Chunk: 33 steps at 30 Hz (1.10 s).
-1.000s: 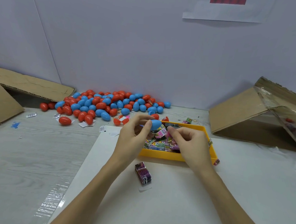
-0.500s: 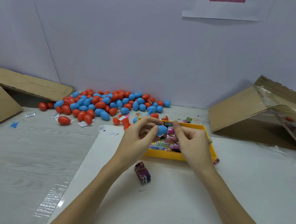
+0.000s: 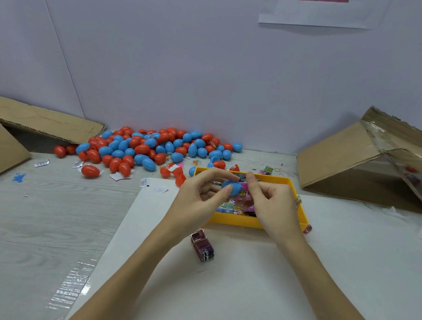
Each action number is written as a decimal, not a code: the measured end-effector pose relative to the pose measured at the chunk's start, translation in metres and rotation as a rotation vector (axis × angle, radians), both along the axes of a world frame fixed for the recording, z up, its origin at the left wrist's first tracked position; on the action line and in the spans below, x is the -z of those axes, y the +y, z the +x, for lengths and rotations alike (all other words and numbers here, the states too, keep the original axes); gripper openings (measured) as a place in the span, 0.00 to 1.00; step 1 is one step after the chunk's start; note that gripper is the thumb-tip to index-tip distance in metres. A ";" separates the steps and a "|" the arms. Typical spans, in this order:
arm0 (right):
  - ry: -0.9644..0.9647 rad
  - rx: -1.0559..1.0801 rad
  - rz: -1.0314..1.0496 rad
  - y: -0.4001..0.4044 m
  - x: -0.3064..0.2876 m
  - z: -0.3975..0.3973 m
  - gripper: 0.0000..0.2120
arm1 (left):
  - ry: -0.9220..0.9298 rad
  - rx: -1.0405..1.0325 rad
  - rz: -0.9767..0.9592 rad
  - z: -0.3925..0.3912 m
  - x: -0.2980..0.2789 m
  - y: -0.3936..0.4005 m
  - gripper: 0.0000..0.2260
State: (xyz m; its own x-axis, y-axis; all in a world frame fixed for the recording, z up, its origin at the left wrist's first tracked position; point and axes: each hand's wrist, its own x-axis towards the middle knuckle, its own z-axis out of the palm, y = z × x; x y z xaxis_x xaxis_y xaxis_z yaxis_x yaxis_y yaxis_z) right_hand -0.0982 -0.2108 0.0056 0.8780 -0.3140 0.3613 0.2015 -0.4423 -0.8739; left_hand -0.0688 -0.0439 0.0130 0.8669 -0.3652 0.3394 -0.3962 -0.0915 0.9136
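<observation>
Pale grey walls stand behind a wood-grain surface partly covered by a white sheet. Over a shallow yellow plastic tray of bright wrapped packets, the left hand holds a blue plastic egg, its grip closed with the forefinger above and the thumb below. The egg's long axis seems to run roughly left to right and level. Its right end is hidden, so which end is the narrow one cannot be told. The right hand meets that end with curled fingers, and a pink scrap shows between them. Whether its grip is on the egg, on the scrap or on nothing cannot be told. The hands cover much of the tray's contents. A small purple printed box lies on the sheet just nearer than the tray. A heap of red and blue plastic eggs sits by the wall, between brown cardboard flaps at left and right, both cut off by the picture's edges.
</observation>
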 end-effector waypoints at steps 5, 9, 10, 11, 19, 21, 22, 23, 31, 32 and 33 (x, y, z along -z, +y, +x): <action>0.057 -0.087 0.047 0.000 -0.004 -0.001 0.24 | -0.020 -0.018 -0.022 0.003 0.002 0.000 0.17; 0.082 -0.197 0.118 0.000 -0.005 -0.001 0.08 | 0.002 -0.047 -0.080 0.006 0.003 0.002 0.16; 0.080 -0.200 0.127 0.001 -0.004 -0.001 0.05 | 0.004 -0.052 -0.078 0.006 0.003 0.002 0.14; 0.075 -0.197 0.128 0.001 -0.004 -0.001 0.05 | 0.004 -0.054 -0.075 0.006 0.003 0.002 0.13; -0.070 -0.109 0.124 0.007 -0.004 -0.003 0.10 | 0.030 -0.088 -0.103 0.009 0.004 0.003 0.11; -0.103 -0.110 0.098 0.009 -0.006 -0.006 0.09 | 0.036 -0.092 -0.106 0.009 0.004 0.004 0.12; -0.115 -0.114 0.097 0.009 -0.007 -0.007 0.10 | 0.037 -0.092 -0.104 0.009 0.004 0.004 0.12; -0.126 -0.120 0.099 0.010 -0.008 -0.007 0.10 | 0.037 -0.092 -0.101 0.009 0.004 0.004 0.12; -0.184 -0.176 0.117 0.011 -0.009 -0.008 0.14 | 0.057 -0.087 -0.106 0.010 0.005 0.005 0.11; -0.191 -0.183 0.126 0.011 -0.010 -0.008 0.14 | 0.063 -0.084 -0.112 0.010 0.005 0.005 0.11; -0.197 -0.192 0.134 0.011 -0.010 -0.008 0.15 | 0.068 -0.082 -0.119 0.010 0.005 0.005 0.12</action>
